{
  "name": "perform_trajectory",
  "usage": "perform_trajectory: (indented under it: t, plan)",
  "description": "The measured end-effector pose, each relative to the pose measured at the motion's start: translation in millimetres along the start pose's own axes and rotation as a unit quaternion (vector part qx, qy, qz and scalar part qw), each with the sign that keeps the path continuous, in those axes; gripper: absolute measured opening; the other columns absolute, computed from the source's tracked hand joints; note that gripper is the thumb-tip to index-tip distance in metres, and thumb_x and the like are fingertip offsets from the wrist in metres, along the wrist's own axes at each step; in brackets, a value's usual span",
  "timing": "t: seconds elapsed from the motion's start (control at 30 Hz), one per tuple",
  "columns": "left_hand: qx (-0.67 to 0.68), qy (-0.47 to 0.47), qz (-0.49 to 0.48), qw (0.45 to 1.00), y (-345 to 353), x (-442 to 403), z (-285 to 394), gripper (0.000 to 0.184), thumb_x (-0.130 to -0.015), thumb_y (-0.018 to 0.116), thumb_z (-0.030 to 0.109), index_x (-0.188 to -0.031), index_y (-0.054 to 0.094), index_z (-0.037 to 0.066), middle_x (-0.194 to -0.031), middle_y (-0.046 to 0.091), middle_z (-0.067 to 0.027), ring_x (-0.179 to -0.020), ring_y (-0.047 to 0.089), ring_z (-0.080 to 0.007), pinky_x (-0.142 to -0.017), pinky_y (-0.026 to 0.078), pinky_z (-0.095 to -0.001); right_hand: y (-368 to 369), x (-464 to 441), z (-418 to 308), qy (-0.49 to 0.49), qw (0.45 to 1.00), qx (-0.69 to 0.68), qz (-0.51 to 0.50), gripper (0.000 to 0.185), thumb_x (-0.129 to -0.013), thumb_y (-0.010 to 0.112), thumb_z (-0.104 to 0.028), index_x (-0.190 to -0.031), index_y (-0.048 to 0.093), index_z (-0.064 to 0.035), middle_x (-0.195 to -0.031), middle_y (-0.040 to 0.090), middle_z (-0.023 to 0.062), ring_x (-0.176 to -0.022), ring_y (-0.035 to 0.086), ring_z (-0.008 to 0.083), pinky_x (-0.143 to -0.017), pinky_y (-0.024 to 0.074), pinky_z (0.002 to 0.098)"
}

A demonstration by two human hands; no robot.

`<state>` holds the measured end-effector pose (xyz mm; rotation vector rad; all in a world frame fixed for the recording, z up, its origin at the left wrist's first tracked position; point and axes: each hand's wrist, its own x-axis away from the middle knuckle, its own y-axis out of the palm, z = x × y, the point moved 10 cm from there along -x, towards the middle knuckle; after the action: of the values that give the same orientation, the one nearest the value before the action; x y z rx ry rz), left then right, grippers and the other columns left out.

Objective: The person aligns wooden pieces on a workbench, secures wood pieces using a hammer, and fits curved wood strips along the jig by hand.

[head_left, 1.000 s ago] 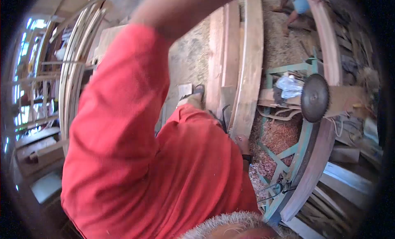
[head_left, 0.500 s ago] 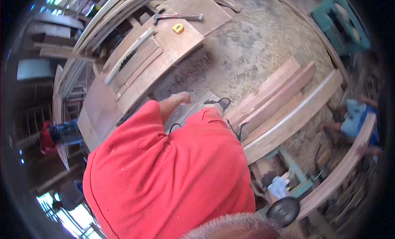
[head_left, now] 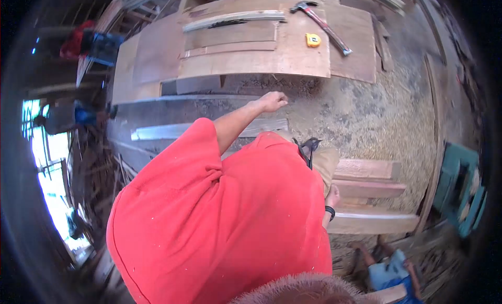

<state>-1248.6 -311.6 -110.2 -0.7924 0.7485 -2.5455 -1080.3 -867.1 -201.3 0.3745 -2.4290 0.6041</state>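
My left hand (head_left: 274, 101) reaches out over the floor, short of the workbench's near edge. Its fingers look curled in, and nothing shows in them. My right hand (head_left: 333, 196), with a dark wristband (head_left: 330, 212), hangs low beside my trouser leg, and its fingers are mostly hidden. Near it lie reddish planks (head_left: 368, 189) on the floor. On the plywood-topped workbench (head_left: 235, 66) rest a hammer (head_left: 325, 29) with a red and grey handle, a yellow tape measure (head_left: 312, 40) and several wood strips (head_left: 235, 19).
A light board (head_left: 162, 132) lies on the floor left of my legs. Sawdust and shavings (head_left: 366, 116) cover the ground. A green machine (head_left: 460, 186) stands at the right. Another person in blue (head_left: 389, 270) is at the lower right, and more people are at the left.
My view and body have turned to the right, so the workbench now lies across the top. My right hand has come into sight. Hammer and tape measure stay on the bench.
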Motion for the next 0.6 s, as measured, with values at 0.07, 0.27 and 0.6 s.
perform_trajectory:
  t: [0.07, 0.27, 0.6]
  plan:
    - [-0.005, -0.069, 0.033, 0.997, -1, 37, -33, 0.037, -0.096, 0.065, 0.037, -0.114, 0.074, 0.006, -0.113, 0.074, -0.0219, -0.111, 0.069, -0.0388, -0.096, 0.054, -0.0476, 0, -16, -17, -0.029, 0.979, 0.197, -0.048, 0.025, -0.1, 0.069, -0.025, -0.114, 0.069, -0.0046, -0.106, 0.074, 0.0042, -0.1, 0.068, 0.0125, -0.078, 0.0521, 0.0312]
    - [-0.002, -0.318, 0.109, 0.942, 34, 167, -166, 0.04, -0.094, 0.064, 0.043, -0.106, 0.076, 0.007, -0.11, 0.074, -0.0229, -0.106, 0.07, -0.0411, -0.092, 0.054, -0.0506, -11, -117, 25, 0.11, 0.943, 0.255, -0.184, 0.024, -0.1, 0.068, -0.025, -0.113, 0.068, -0.0055, -0.106, 0.074, 0.0057, -0.1, 0.07, 0.0154, -0.074, 0.0532, 0.0321]
    - [0.176, -0.316, 0.219, 0.906, 124, 173, -126, 0.034, -0.095, 0.064, 0.038, -0.11, 0.077, 0.01, -0.109, 0.075, -0.0202, -0.106, 0.071, -0.0377, -0.092, 0.055, -0.0461, -7, -226, -232, 0.032, 0.968, 0.221, -0.116, 0.04, -0.102, 0.066, -0.023, -0.137, 0.058, -0.0041, -0.12, 0.072, 0.0117, -0.101, 0.073, 0.0257, -0.076, 0.0571, 0.0349]
